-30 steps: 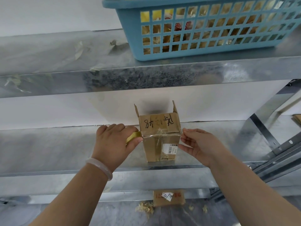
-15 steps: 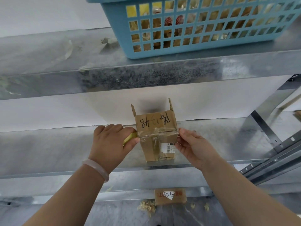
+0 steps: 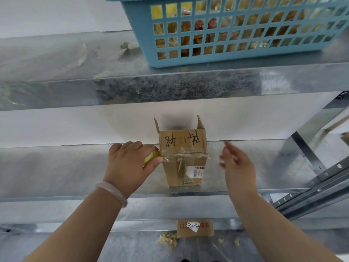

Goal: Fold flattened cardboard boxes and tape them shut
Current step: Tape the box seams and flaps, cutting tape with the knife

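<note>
The left hand [image 3: 130,163] reaches forward palm down, fingers curled over a yellowish tape roll [image 3: 152,157] with the thumb pressed to the left edge of the cardboard box [image 3: 183,157], just where a strip of clear tape crosses it; a pale bracelet [image 3: 113,191] circles that wrist. The right hand [image 3: 238,164] hangs just to the right of the box, clear of it, fingers loosely spread and blurred, holding nothing. The box stands on the middle shelf [image 3: 56,173] of a galvanised metal rack, between the two hands, close to the white back panel. An upper shelf [image 3: 56,59], dull and scuffed with scraps of tape stuck to it, carries a blue plastic lattice basket [image 3: 236,55]. The box is brown corrugated board, creased, with black marker writing on its upper face, a white barcode label [image 3: 196,172] on the near face and two flaps standing up at the far corners. On the level below lie a flat cardboard piece [image 3: 195,228] and pale shreds [image 3: 168,241]
</note>
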Motion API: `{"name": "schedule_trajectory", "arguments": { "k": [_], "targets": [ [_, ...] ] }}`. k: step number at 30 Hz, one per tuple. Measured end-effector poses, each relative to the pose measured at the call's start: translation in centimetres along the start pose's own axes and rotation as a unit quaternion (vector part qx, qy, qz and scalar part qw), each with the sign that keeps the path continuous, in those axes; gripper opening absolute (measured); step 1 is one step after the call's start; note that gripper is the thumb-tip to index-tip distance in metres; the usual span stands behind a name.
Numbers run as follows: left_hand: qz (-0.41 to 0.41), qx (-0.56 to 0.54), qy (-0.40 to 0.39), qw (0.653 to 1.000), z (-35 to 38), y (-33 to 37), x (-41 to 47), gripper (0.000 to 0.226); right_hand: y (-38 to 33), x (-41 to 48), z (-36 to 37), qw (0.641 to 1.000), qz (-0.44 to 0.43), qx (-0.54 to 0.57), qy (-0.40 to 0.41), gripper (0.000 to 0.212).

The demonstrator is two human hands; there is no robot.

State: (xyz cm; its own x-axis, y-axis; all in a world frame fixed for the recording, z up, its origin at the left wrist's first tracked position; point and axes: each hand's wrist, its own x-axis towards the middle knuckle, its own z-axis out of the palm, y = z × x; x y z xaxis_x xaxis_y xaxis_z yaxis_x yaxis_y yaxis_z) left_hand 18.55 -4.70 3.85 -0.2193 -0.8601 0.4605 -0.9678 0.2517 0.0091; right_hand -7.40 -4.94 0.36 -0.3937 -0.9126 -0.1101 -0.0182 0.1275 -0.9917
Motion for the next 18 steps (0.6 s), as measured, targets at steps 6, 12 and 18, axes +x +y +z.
{"name": "schedule_trajectory", "arguments": {
  "k": [6, 12, 18],
  "targets": [
    [-0.009, -0.005, -0.003, 1.000, -0.1, 0.0, -0.3, 0.043, 0.1, 2.1, 0.5, 0.805, -0.509, -0.268, -0.144, 0.036],
    [-0.021, -0.021, -0.010, 1.000, 0.2, 0.1, -0.3, 0.042, -0.5, 2.7, 1.0, 0.795, -0.513, -0.284, -0.154, 0.028],
    [-0.025, -0.017, -0.023, 0.999, 0.0, 0.1, -0.2, 0.046, -2.6, 2.0, 0.8, 0.784, -0.485, -0.350, -0.162, 0.041]
  ]
}}
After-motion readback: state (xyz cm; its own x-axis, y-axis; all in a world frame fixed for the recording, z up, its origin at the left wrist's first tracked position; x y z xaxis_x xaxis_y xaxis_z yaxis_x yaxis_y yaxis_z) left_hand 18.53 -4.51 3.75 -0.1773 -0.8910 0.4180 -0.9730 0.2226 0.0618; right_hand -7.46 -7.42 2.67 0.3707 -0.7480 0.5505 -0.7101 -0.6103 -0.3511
